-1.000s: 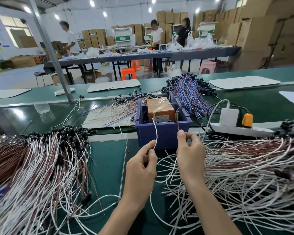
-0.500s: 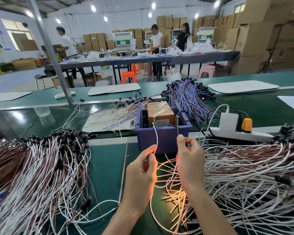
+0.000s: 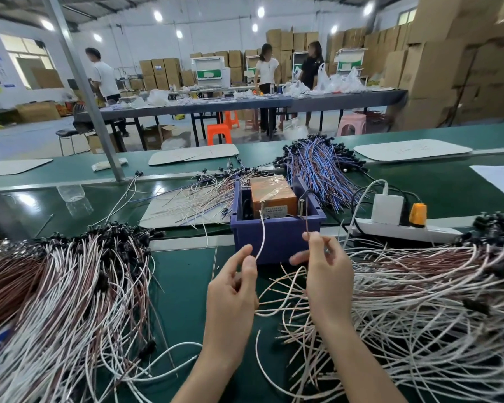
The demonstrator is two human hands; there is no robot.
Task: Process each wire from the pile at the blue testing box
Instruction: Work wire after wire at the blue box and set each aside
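Lying across the left part of the green bench (image 3: 181,274), the left pile (image 3: 70,292) consists of white and brown wires with black end caps, fanned toward the near edge. Just right of it, the left hand (image 3: 230,301) is raised in front of the blue testing box (image 3: 277,239). Its thumb and index finger pinch the white lead (image 3: 261,231), and the other fingers are loosely curled. The white lead rises from the pinch to a metal post at the front-left of the box interior; contact with the post cannot be confirmed. An orange unit (image 3: 272,191) wrapped in clear film sits inside the box. A blue-and-brown bundle (image 3: 317,167) lies behind the box. The right hand (image 3: 328,274) is beside the left hand, near the front-right corner of the box. Its raised fingertips hold the brown lead (image 3: 305,222), which runs up to a second post at the front-right; blur hides which fingers close on it. The right pile (image 3: 419,303) of white and brown wires spreads from beneath this hand to the right edge. Behind that pile lies a white power strip (image 3: 413,232).
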